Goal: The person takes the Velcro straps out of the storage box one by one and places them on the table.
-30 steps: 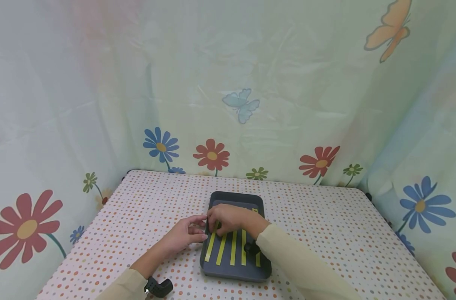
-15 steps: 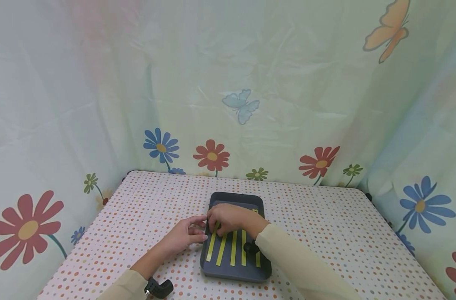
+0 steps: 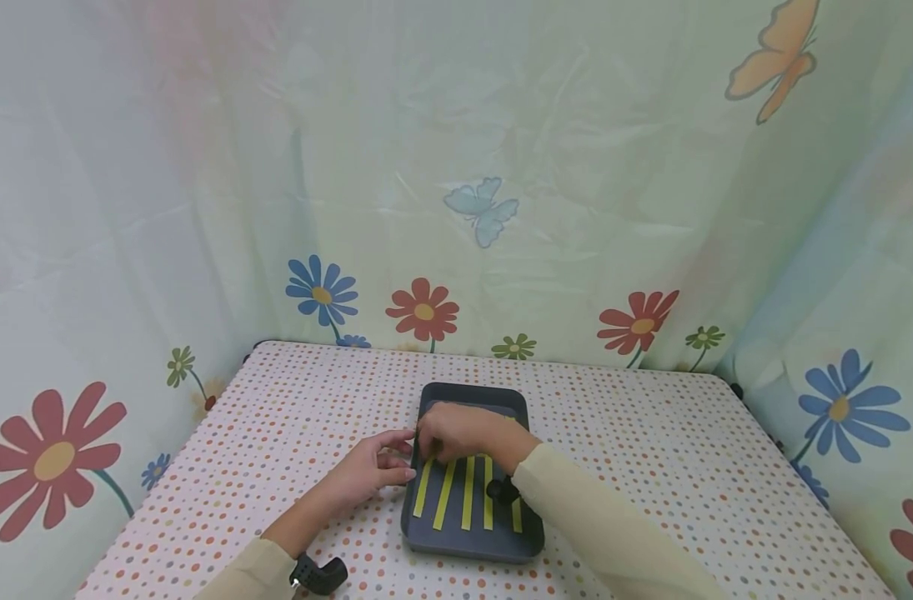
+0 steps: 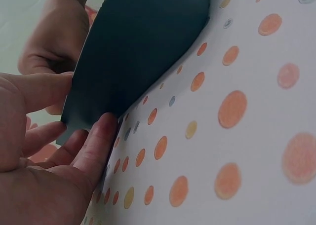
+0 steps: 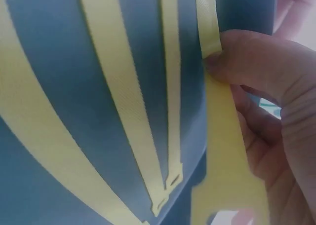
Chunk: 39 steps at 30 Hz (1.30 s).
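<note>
Yellow strip (image 5: 224, 131) pinched in right hand (image 3: 456, 431) at lower centre of frame, probably for fine control; dark tray (image 3: 471, 550) touched by left hand (image 3: 362, 471), fingers spread, probably for steadiness.

In the head view we get soft, even light, with faint glare on the curtain's (image 3: 396, 125) creases and slightly washed-out colours. The wide lens stretches the outer prints, and we find fine detail smeared on the right hand (image 3: 464, 433). In the left wrist view we see the tray (image 4: 133, 42) and left hand (image 4: 39, 166) dim and shaded against a paler table (image 4: 207, 185). The right wrist view looks hazy to us, its light brightest at top right, the nearest strip (image 5: 224, 136) soft toward the bottom.
</note>
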Tool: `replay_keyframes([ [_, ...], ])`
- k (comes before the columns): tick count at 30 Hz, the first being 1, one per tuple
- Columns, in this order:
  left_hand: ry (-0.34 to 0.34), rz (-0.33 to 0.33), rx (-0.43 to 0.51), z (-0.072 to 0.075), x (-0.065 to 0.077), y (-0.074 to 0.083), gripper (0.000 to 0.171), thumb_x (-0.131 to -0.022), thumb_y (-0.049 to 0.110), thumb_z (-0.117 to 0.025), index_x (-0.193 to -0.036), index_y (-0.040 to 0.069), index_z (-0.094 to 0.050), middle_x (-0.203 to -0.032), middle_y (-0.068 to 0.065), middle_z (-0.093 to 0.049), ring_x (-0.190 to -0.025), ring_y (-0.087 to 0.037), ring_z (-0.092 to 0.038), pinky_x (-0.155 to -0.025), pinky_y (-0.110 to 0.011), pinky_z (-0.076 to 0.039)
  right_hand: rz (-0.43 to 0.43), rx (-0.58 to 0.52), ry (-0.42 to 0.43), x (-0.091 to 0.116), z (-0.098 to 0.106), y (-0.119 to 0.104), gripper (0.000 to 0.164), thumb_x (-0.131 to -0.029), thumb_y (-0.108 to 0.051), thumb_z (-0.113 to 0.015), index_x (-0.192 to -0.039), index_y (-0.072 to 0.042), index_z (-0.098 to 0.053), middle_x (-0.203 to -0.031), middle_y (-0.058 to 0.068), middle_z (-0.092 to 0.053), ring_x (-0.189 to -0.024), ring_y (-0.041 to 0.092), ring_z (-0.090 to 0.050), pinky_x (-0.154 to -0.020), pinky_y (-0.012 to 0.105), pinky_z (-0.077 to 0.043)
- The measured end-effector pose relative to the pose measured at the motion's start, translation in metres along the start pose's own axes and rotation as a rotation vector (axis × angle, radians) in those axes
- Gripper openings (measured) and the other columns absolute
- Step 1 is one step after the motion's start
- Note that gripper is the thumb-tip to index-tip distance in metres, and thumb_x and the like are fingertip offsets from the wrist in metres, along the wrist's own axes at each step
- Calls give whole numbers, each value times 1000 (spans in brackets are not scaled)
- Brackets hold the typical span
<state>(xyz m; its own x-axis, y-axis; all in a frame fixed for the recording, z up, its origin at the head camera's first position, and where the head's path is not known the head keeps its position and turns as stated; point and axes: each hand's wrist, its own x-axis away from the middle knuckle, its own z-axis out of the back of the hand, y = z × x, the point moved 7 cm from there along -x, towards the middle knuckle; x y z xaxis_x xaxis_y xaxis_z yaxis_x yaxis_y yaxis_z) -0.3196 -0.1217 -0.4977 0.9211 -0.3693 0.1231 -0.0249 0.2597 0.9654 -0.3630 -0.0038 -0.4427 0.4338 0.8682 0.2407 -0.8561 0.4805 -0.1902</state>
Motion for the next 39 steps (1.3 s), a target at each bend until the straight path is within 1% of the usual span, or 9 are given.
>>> replay_keyframes([
  [4,-4,-7,0,0,1,2,64,-95,17,-74,-152,9,-47,-136,-14,-58,-96,-15,-69,-61,-28,-49,-18,-44,13,6,5,1,16,-89,-5,-79,-99,-17,-82,-94,-9,-76,-78,-4,-63,-73,13,-54],
  [11,-6,-16,10,-2,4,7,65,-96,15,-73,-153,7,-45,-137,-17,-57,-96,-15,-69,-60,-28,-49,-57,-95,63,24,18,11,11,-91,-7,-76,-93,-17,-80,-83,-11,-73,-71,-1,-61,-70,17,-54],
  [14,-2,-21,0,-2,4,10,65,-96,13,-73,-153,5,-44,-136,-17,-57,-98,-15,-69,-64,-29,-52,-71,-110,96,34,21,18,10,-91,-7,-76,-92,-16,-81,-84,-10,-74,-72,-1,-62,-70,18,-55],
  [18,1,-30,-5,-3,4,11,65,-95,12,-74,-153,4,-45,-135,-18,-57,-100,-15,-68,-73,-30,-56,-84,-142,136,47,22,26,8,-90,-7,-76,-93,-14,-81,-85,-7,-75,-72,-1,-63,-70,19,-55],
  [23,3,-30,0,-4,4,8,65,-94,11,-74,-152,3,-45,-133,-18,-57,-98,-15,-68,-75,-30,-57,-90,-188,196,63,23,32,9,-91,-7,-77,-96,-11,-81,-89,-3,-77,-74,-1,-66,-71,20,-57],
  [27,1,-33,4,-4,3,7,65,-94,11,-74,-152,2,-45,-132,-18,-57,-97,-15,-68,-75,-30,-58,-107,-218,262,75,21,39,11,-90,-7,-76,-99,-12,-81,-91,-4,-78,-73,-3,-65,-69,19,-56],
  [33,3,-28,-24,-4,3,6,66,-94,13,-75,-152,4,-46,-132,-16,-58,-97,-15,-68,-70,-30,-56,-121,-319,405,95,19,49,11,-90,-8,-77,-100,-9,-81,-91,-1,-78,-73,0,-68,-67,20,-57],
  [35,1,-28,-26,-4,3,7,66,-94,13,-75,-152,4,-46,-132,-17,-58,-97,-15,-68,-72,-30,-56,-135,-350,449,102,18,52,10,-90,-9,-78,-100,-9,-81,-91,-2,-78,-73,1,-68,-66,20,-57],
  [39,-6,-31,-19,-4,3,7,66,-94,11,-74,-152,3,-45,-132,-18,-57,-98,-15,-68,-77,-30,-59,-197,-442,516,113,13,61,11,-89,-12,-80,-100,-11,-82,-90,-2,-78,-74,2,-68,-66,21,-58],
])
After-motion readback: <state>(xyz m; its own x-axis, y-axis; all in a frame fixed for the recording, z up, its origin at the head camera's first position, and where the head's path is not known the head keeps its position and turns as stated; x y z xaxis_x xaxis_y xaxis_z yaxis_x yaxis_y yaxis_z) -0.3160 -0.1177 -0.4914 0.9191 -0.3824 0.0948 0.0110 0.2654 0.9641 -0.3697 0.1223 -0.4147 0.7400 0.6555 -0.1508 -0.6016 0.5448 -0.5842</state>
